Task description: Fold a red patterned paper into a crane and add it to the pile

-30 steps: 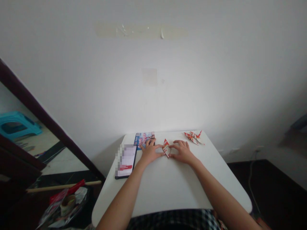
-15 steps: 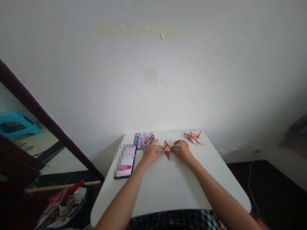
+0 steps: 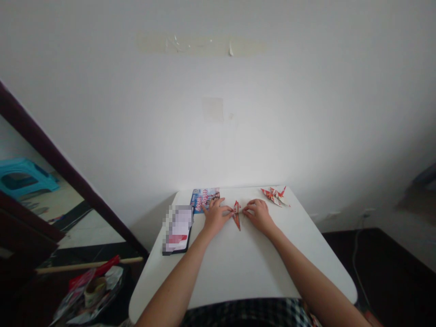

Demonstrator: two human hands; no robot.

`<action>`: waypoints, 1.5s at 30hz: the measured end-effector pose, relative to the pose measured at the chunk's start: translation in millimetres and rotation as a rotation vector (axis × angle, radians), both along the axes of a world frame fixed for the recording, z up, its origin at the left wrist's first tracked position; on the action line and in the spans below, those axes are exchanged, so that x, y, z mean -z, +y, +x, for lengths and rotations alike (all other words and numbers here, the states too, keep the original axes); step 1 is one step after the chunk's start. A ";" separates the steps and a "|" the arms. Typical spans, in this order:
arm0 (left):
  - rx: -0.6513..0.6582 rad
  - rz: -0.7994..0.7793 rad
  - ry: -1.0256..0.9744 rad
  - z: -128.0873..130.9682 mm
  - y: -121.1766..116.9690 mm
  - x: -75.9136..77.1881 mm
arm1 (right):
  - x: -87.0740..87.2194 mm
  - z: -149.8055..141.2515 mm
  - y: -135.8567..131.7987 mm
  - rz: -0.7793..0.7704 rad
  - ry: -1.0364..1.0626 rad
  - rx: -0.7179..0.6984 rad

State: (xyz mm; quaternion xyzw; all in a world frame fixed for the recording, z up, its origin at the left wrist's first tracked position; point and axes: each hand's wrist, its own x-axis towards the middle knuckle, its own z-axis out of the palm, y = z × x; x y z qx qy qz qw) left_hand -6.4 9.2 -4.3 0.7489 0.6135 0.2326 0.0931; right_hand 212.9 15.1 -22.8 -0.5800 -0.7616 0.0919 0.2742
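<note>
A small folded piece of red and white paper [image 3: 237, 220], pointed at its far and near ends, is at the middle of the white table. From its left side my left hand [image 3: 216, 215] pinches it between thumb and fingertip, the other fingers raised. On the opposite side my right hand [image 3: 258, 212] has its fingertips closed at the paper's right edge. The exact grip at the fingertips is too small to make out fully. Several folded red and white paper pieces [image 3: 275, 196] lie beyond my right hand.
A phone [image 3: 178, 229] with a partly blurred screen lies at the table's left side. Behind it is a blue printed sheet [image 3: 206, 197]. The white table [image 3: 245, 272] stands against a wall. A bag-lined bin [image 3: 95, 295] is on the floor at left, near a mirror.
The folded paper looks narrower and more upright between my fingertips. My two hands have barely moved; the phone, sheet and other folded pieces stay where they were.
</note>
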 end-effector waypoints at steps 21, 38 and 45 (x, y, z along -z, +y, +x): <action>-0.104 -0.025 0.024 4.0 7.0 4.9 | -12.7 -19.0 -8.3 -0.060 -0.064 0.172; -0.069 -0.016 0.032 7.1 5.1 2.7 | -18.5 -24.7 -12.6 -0.072 -0.087 0.190; -0.111 -0.038 0.013 13.9 6.4 -2.6 | -15.7 -24.3 -10.3 -0.059 -0.076 0.196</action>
